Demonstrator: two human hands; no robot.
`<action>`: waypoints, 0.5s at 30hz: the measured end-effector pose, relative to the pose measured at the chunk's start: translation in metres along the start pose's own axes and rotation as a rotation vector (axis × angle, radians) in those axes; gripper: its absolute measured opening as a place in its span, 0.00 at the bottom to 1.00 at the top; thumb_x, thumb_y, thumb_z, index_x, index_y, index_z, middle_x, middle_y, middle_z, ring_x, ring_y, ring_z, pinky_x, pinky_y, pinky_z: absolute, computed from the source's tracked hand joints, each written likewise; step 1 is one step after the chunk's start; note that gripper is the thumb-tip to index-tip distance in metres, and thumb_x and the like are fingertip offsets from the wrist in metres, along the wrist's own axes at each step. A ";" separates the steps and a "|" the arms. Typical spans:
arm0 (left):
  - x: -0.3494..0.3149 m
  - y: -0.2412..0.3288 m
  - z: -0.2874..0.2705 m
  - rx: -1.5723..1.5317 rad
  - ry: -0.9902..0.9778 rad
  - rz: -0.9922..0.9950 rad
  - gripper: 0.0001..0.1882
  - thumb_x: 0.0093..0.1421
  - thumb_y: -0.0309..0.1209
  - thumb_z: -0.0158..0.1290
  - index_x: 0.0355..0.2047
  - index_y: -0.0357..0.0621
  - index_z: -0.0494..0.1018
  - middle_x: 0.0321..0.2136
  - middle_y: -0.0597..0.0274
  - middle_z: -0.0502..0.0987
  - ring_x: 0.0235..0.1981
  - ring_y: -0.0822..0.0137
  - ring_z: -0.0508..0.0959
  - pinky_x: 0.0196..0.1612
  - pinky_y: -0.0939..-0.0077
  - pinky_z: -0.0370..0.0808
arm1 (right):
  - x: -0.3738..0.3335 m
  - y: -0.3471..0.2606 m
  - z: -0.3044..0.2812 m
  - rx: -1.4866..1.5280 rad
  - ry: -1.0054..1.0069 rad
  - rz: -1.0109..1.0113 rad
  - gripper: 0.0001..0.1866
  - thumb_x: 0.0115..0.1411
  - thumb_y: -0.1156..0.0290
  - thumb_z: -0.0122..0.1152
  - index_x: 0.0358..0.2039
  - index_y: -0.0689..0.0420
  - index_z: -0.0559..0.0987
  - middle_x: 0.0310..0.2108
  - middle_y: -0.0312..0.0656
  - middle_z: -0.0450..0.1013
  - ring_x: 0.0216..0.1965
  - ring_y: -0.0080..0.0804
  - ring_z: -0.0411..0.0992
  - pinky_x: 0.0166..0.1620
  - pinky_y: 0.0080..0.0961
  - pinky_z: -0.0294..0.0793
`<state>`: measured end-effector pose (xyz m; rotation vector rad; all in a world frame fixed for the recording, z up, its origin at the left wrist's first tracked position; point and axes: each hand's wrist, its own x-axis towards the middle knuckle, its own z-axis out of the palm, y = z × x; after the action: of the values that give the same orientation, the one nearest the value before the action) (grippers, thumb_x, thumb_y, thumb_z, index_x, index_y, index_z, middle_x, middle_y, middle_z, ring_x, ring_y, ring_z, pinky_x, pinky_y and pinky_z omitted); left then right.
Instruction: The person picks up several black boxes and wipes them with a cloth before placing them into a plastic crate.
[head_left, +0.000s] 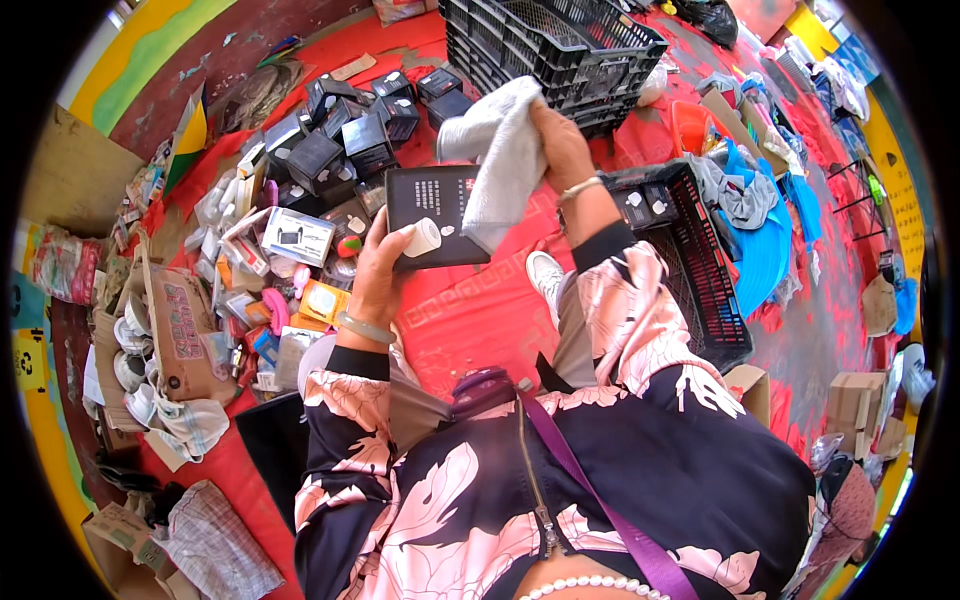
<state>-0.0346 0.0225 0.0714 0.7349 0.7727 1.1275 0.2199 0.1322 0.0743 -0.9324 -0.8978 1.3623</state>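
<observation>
My left hand [374, 272] grips a black box [432, 205] by its left edge, the thumb lying over its front. A white round item is pictured on the box, beside some light print. In my right hand [562, 145] is a bunched white cloth [500, 165], which hangs down over the right side of the box. Beyond my left hand lies a heap of similar black boxes [368, 142]. Close to that hand are a white box with a pictured device [298, 236] and an orange packet [324, 301].
Stacked black plastic crates [555, 55] stand ahead. Another black crate [700, 290], holding a few black boxes, sits to my right by blue plastic [765, 240]. At left, an open cardboard carton [180, 325] stands beside white cups. Red sheeting [455, 320] covers the floor.
</observation>
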 end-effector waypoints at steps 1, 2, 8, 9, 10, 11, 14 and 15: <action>0.002 0.002 0.000 -0.036 0.002 0.019 0.25 0.54 0.29 0.51 0.53 0.37 0.62 0.40 0.59 0.73 0.40 0.70 0.75 0.43 0.75 0.74 | -0.014 -0.021 0.008 0.059 -0.051 -0.036 0.20 0.64 0.56 0.49 0.33 0.62 0.77 0.26 0.37 0.74 0.27 0.22 0.72 0.30 0.23 0.72; 0.002 0.005 0.004 0.027 0.062 0.018 0.26 0.53 0.28 0.53 0.53 0.36 0.62 0.41 0.58 0.73 0.40 0.69 0.76 0.42 0.77 0.74 | -0.019 -0.021 0.004 -0.025 -0.164 -0.097 0.18 0.65 0.59 0.47 0.37 0.62 0.76 0.28 0.38 0.75 0.28 0.21 0.73 0.32 0.21 0.73; 0.032 -0.058 -0.050 0.301 0.199 0.213 0.33 0.50 0.31 0.60 0.55 0.35 0.62 0.45 0.55 0.74 0.44 0.66 0.75 0.48 0.76 0.69 | -0.062 0.042 0.095 -1.207 -0.280 -0.932 0.18 0.59 0.60 0.49 0.44 0.56 0.75 0.49 0.50 0.69 0.53 0.47 0.65 0.52 0.42 0.65; 0.029 -0.052 -0.038 0.168 0.183 0.180 0.33 0.49 0.32 0.61 0.55 0.36 0.63 0.45 0.56 0.75 0.45 0.66 0.75 0.49 0.75 0.69 | -0.062 0.045 0.095 -1.176 -0.203 -0.908 0.17 0.60 0.59 0.48 0.42 0.55 0.76 0.47 0.50 0.70 0.51 0.46 0.67 0.50 0.41 0.67; 0.029 -0.048 -0.032 0.282 0.173 0.188 0.33 0.49 0.31 0.61 0.55 0.36 0.63 0.45 0.55 0.74 0.46 0.65 0.74 0.49 0.75 0.69 | -0.059 0.046 0.094 -1.122 -0.175 -0.831 0.16 0.60 0.59 0.47 0.41 0.55 0.76 0.44 0.51 0.71 0.47 0.46 0.69 0.47 0.41 0.68; 0.028 -0.045 -0.029 0.396 0.170 0.199 0.33 0.48 0.31 0.61 0.55 0.37 0.64 0.46 0.54 0.74 0.47 0.65 0.74 0.49 0.75 0.69 | -0.055 0.044 0.096 -1.063 -0.154 -0.756 0.16 0.61 0.59 0.46 0.39 0.56 0.76 0.41 0.51 0.73 0.43 0.47 0.70 0.44 0.41 0.69; 0.024 -0.035 -0.023 0.623 0.166 0.235 0.35 0.46 0.32 0.62 0.55 0.39 0.64 0.46 0.52 0.73 0.49 0.62 0.73 0.50 0.73 0.68 | -0.046 0.045 0.096 -1.072 -0.072 -0.549 0.15 0.62 0.59 0.44 0.35 0.56 0.75 0.32 0.51 0.74 0.33 0.49 0.73 0.36 0.42 0.71; 0.022 -0.032 -0.023 0.681 0.168 0.248 0.36 0.45 0.33 0.63 0.55 0.40 0.64 0.46 0.51 0.73 0.49 0.61 0.72 0.50 0.72 0.68 | -0.044 0.046 0.095 -1.102 -0.042 -0.481 0.16 0.62 0.60 0.43 0.34 0.56 0.75 0.29 0.51 0.75 0.29 0.51 0.73 0.34 0.43 0.71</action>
<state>-0.0328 0.0382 0.0286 1.3438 1.2592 1.1585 0.1137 0.0903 0.0687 -1.3574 -1.8274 0.3959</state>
